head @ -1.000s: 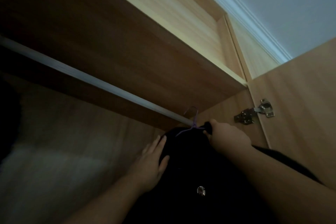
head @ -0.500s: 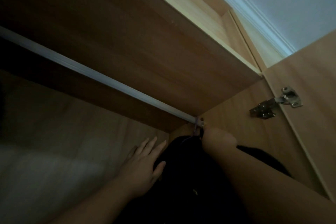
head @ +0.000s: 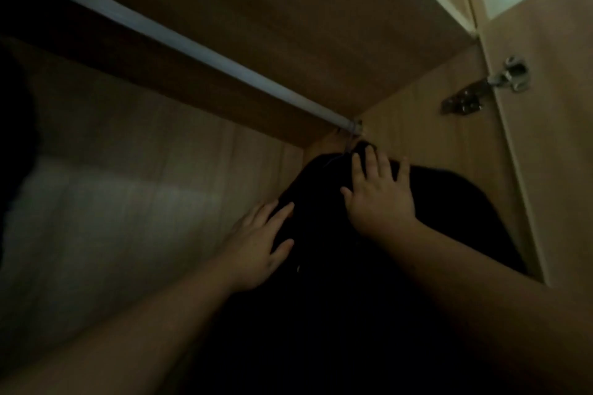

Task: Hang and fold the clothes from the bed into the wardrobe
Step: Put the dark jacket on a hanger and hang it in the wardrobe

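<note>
Released from the right hand (head: pixel 378 199), the hanger hook (head: pixel 349 141) is now seated on the rail (head: pixel 167 38) at its far right end inside the wardrobe. Both sets of fingers are spread flat on the black garment (head: pixel 449 202), the left hand (head: pixel 256 247) steadying its side; this hanging is judged complete.

No readable text, label, brand, number or sign anywhere in view, wardrobe interior too dim and blurred for any marking to show
</note>
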Motion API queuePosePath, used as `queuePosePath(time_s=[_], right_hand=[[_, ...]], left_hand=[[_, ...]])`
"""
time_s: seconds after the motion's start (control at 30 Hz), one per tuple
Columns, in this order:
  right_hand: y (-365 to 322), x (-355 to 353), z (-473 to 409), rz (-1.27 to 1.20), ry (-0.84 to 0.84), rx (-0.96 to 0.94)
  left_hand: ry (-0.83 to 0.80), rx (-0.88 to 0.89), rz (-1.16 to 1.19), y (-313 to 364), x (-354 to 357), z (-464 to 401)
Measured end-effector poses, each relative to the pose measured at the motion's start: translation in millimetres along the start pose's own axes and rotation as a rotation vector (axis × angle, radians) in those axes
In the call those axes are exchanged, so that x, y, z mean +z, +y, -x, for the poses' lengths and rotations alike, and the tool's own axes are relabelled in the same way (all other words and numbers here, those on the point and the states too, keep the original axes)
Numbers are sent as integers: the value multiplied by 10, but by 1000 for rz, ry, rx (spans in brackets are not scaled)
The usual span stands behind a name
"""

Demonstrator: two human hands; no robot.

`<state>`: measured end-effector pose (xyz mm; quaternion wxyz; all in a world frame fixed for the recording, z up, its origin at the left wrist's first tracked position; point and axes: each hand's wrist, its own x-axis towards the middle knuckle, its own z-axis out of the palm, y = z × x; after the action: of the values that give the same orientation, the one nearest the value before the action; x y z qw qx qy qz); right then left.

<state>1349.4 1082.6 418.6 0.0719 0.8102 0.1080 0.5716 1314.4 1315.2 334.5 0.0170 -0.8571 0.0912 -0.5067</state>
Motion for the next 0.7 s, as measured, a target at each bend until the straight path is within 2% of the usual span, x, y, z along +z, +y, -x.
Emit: queuePosePath(time_s=[0.1,0.4,0.5,0.6,0.7], right_hand=[[-216,113,577,39,-90,-87],[-659,702,2581,136,-586,-371],[-673,817,3110,136,-659,-455],[-738,908,3441,82,-709,-484],[-950,948,3726,-120,-818,-477]], left_hand=[[-51,-31,53,159,112,319],[-352,-139,127,353,570,1947],[-492,-206,100,305,725,2583],[-555,-259,138,261,752,3073],[-552,-306,126,165,654,3415]])
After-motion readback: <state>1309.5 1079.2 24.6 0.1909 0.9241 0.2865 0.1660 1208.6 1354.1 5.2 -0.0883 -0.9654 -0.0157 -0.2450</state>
